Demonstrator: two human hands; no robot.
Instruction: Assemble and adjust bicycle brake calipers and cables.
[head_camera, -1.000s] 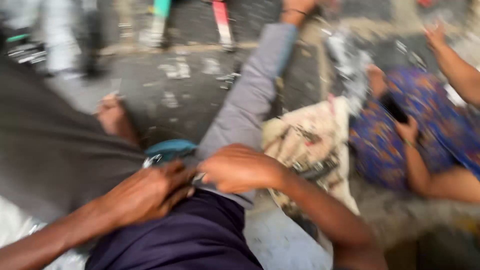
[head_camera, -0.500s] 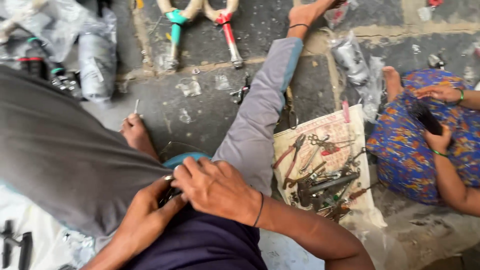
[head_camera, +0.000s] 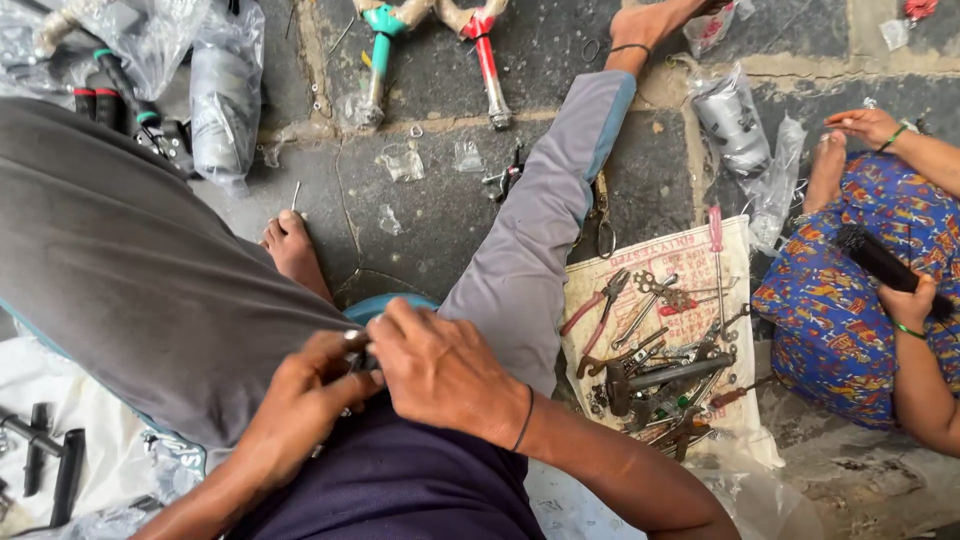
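I sit on a stone floor with my grey-trousered legs (head_camera: 150, 290) spread out. Both hands meet in my lap. My left hand (head_camera: 300, 410) and my right hand (head_camera: 445, 370) pinch a small metal part (head_camera: 357, 352) between their fingertips; most of it is hidden by the fingers. My right wrist carries a thin black band. A teal object (head_camera: 385, 303) peeks out just beyond the hands, between my legs.
A printed cloth sack (head_camera: 740, 250) to my right bears pliers, spanners and several other tools. Another person in a blue patterned dress (head_camera: 850, 300) sits at the far right. Plastic-wrapped parts (head_camera: 222, 95), two colourful forks (head_camera: 430, 60) and black tubes (head_camera: 50, 465) lie around.
The view has steadied and tilted down. My hands came closer together over the small part in my lap. The person at right shifted their hands.
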